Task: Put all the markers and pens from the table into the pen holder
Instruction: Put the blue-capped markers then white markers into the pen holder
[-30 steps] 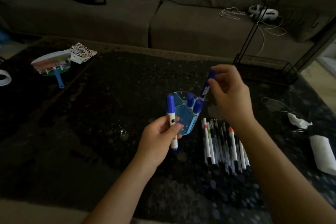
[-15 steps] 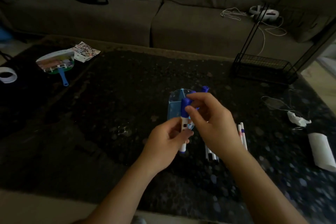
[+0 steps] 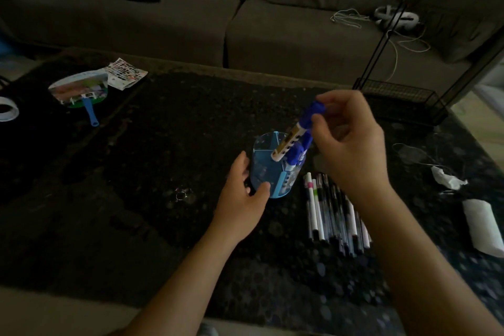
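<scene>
A translucent blue pen holder (image 3: 266, 172) stands on the dark table (image 3: 163, 144), with blue-capped markers (image 3: 297, 153) standing in its right side. My right hand (image 3: 349, 144) pinches a white marker with a blue cap (image 3: 290, 140) by the cap end. The marker is tilted, its lower end over the holder's opening. My left hand (image 3: 240, 199) curls loosely at the holder's lower left, fingers apart and thumb against the holder's front. Several pens and thin markers (image 3: 332, 210) lie side by side on the table to the right of the holder, partly under my right wrist.
A hand fan (image 3: 81, 90), a sticker sheet (image 3: 125, 76) and a tape roll (image 3: 6, 112) lie at the far left. A black wire rack (image 3: 401, 95) stands at the back right. Crumpled tissue (image 3: 447, 177) and a white paper roll (image 3: 482, 226) lie at the right. A sofa (image 3: 272, 22) is behind.
The marker passed from my left hand to my right hand, which lifted it and tilted it over the holder. My left hand moved to the holder's side.
</scene>
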